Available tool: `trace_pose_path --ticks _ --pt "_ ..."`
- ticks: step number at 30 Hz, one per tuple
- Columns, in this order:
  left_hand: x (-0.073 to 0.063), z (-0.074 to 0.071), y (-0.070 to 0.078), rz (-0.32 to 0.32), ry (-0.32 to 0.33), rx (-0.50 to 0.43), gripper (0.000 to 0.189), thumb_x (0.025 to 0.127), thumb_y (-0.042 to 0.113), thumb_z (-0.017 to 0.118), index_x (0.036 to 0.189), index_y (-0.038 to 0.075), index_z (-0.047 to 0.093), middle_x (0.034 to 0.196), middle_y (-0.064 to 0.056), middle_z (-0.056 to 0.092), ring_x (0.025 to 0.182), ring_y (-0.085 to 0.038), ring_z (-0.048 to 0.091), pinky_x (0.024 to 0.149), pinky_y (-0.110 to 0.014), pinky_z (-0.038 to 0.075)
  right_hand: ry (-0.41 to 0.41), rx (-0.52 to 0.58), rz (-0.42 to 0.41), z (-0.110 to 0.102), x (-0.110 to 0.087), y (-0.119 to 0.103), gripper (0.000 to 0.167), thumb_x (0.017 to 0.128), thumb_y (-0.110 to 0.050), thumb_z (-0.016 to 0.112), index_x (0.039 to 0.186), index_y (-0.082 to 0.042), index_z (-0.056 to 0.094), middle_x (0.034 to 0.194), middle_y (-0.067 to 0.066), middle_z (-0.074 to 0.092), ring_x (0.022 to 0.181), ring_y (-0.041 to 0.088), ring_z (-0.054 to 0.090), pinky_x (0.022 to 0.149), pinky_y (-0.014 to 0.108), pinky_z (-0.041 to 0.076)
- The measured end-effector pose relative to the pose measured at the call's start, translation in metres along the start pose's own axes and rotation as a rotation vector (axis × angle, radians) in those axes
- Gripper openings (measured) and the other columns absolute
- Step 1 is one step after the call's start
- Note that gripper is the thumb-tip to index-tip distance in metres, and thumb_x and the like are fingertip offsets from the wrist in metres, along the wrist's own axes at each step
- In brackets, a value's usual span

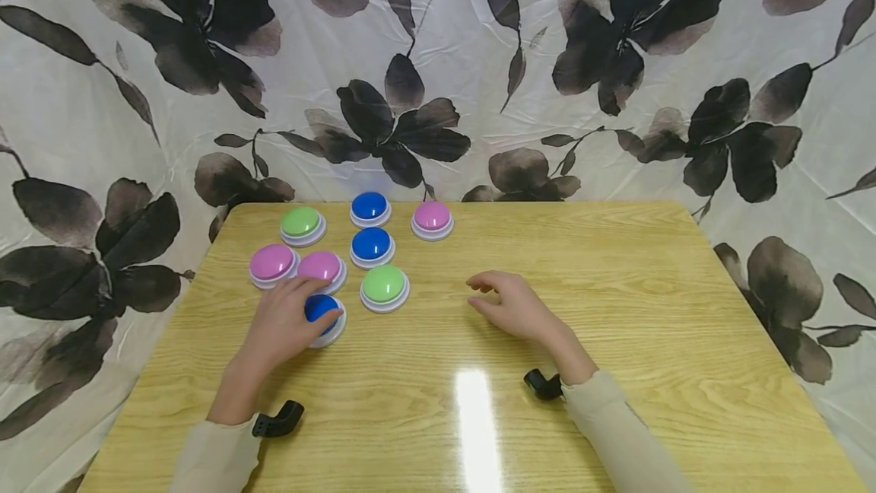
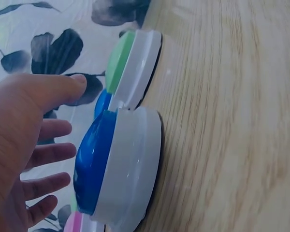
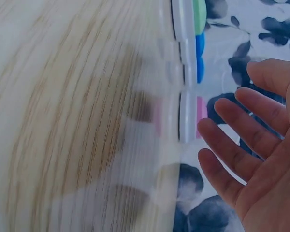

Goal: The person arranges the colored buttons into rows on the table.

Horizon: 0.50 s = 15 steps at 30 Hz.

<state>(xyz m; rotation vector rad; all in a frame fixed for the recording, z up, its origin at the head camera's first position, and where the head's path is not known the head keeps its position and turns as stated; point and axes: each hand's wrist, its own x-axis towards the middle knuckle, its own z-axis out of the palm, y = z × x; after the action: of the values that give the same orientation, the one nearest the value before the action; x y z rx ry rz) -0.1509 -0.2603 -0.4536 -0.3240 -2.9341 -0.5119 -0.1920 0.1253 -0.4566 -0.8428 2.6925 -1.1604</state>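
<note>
My left hand point(image 1: 284, 323) is over the nearest blue push button point(image 1: 320, 309), which has a domed top and a white base. In the left wrist view, thumb and fingers are spread above the dome of this blue button point(image 2: 94, 164), with a gap between them. Just behind it, a pink button point(image 1: 320, 266) is partly covered by the fingertips in the head view. My right hand point(image 1: 515, 306) hovers over the right half of the table, fingers loosely bent and holding nothing. Nearest to it is a green button point(image 1: 383, 284) on its left.
Another pink button point(image 1: 272, 262) and a green button point(image 1: 301, 224) are at the left. Two blue buttons point(image 1: 370, 206) and a pink button point(image 1: 433, 217) stand toward the back edge of the wooden table point(image 1: 588, 249). Floral cloth point(image 1: 506, 97) hangs behind.
</note>
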Motion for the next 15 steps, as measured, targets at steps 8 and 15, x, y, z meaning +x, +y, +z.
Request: trace_pose_path --ticks 8,15 --pt "0.009 0.003 0.005 0.012 -0.004 -0.021 0.061 0.082 0.043 0.075 0.128 0.004 0.061 0.127 -0.019 0.057 0.119 -0.038 0.047 0.098 -0.060 0.035 -0.018 0.026 -0.006 0.005 0.009 -0.004 0.034 0.097 -0.022 0.063 0.125 -0.003 0.063 0.123 0.005 0.063 0.110 0.024 0.059 0.091 0.040 0.050" --pt "0.013 0.004 0.008 -0.001 -0.059 -0.011 0.061 0.085 0.046 0.072 0.129 0.005 0.061 0.130 -0.019 0.055 0.124 -0.038 0.044 0.103 -0.060 0.032 -0.026 0.047 -0.022 0.012 0.020 -0.008 0.034 0.095 -0.018 0.065 0.124 -0.001 0.063 0.121 0.009 0.064 0.108 0.026 0.060 0.091 0.042 0.049"
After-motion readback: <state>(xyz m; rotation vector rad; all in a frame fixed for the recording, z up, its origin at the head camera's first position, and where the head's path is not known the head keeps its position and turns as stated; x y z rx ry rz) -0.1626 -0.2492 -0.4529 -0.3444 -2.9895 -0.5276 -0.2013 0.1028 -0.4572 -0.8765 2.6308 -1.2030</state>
